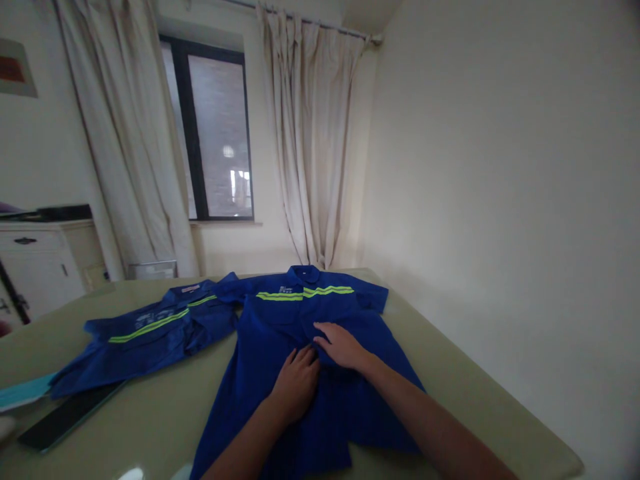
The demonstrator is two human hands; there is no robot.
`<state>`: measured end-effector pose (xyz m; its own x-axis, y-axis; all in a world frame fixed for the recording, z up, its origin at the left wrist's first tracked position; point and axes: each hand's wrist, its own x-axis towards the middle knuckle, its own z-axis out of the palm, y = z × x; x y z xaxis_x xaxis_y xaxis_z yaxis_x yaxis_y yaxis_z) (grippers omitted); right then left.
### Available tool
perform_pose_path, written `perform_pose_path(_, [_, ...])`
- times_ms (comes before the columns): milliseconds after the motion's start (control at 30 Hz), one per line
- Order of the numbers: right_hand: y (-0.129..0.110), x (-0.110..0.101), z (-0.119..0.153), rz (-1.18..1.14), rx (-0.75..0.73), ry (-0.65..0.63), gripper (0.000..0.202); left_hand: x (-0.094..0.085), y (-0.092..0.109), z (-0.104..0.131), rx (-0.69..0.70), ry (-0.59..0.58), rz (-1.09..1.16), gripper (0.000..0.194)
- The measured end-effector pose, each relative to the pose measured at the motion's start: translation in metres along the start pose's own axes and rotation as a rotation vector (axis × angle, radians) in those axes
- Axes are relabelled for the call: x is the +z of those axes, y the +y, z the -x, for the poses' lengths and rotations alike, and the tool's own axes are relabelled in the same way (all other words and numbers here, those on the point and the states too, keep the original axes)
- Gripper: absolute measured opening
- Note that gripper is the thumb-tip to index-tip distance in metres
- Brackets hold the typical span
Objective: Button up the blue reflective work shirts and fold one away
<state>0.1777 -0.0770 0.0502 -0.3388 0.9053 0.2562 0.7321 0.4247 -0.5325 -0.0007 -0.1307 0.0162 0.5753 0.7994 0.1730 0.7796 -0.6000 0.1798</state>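
Note:
A blue short-sleeved work shirt [270, 330] with yellow-green reflective stripes is spread front up on the table, its collar pointing away from me. My left hand [299, 381] is on the middle of its front, fingers bent and close together at the placket; the fingertips are partly hidden in the cloth. Just above and to the right, my right hand [343, 345] rests over the same front edge with its fingers stretched out and apart. At the left lies a second blue work shirt [150, 343], also striped, rumpled and touching the first one's sleeve.
The greenish table [155, 427] meets a plain wall [500, 200] on the right. A dark flat slab [70, 417] and a light-blue flat item [25, 392] lie at the left. Beyond stand a white cabinet [37, 267], curtains [320, 133] and a window [220, 133].

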Motion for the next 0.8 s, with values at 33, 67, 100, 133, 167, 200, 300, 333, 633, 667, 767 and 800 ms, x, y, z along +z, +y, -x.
perform_pose_path(33, [-0.007,-0.004,0.024,-0.016,-0.028,0.032,0.039,-0.003,0.003,0.009,-0.012,0.014,0.02,0.047])
perform_pose_path(67, [-0.013,-0.008,0.05,-0.031,-0.035,0.089,0.039,-0.005,0.006,0.021,-0.017,0.028,0.058,0.047])
perform_pose_path(100, [-0.018,-0.013,0.076,-0.038,-0.032,0.127,0.038,-0.007,0.009,0.035,-0.012,0.025,0.106,0.045])
perform_pose_path(133, [-0.021,-0.018,0.101,-0.034,-0.037,0.108,0.037,-0.007,0.01,0.05,-0.001,0.001,0.155,0.046])
perform_pose_path(167, [-0.023,-0.021,0.124,-0.011,-0.05,0.028,0.04,-0.007,0.011,0.064,0.014,-0.045,0.188,0.053])
perform_pose_path(200, [-0.022,-0.023,0.143,0.025,-0.053,-0.044,0.047,-0.006,0.011,0.077,0.024,-0.097,0.205,0.062])
perform_pose_path(300, [-0.015,-0.021,0.171,0.142,-0.021,-0.171,0.026,-0.003,0.01,0.099,-0.022,-0.144,0.197,0.049])
perform_pose_path(333, [-0.012,-0.021,0.172,0.147,-0.005,-0.162,0.016,-0.002,0.009,0.1,-0.055,-0.113,0.212,0.04])
perform_pose_path(633, [-0.015,-0.05,0.149,-0.222,0.084,0.219,0.026,-0.011,0.025,0.089,-0.317,0.188,0.508,0.054])
perform_pose_path(667, [-0.018,-0.05,0.152,-0.178,0.06,0.099,0.023,-0.011,0.029,0.092,-0.177,0.082,0.474,0.052])
perform_pose_path(767, [-0.032,-0.041,0.165,0.018,0.036,-0.165,0.013,-0.007,0.036,0.103,0.072,-0.118,0.34,0.06])
perform_pose_path(800, [-0.037,-0.037,0.169,0.061,0.041,-0.168,0.016,-0.005,0.035,0.106,0.055,-0.107,0.295,0.063])
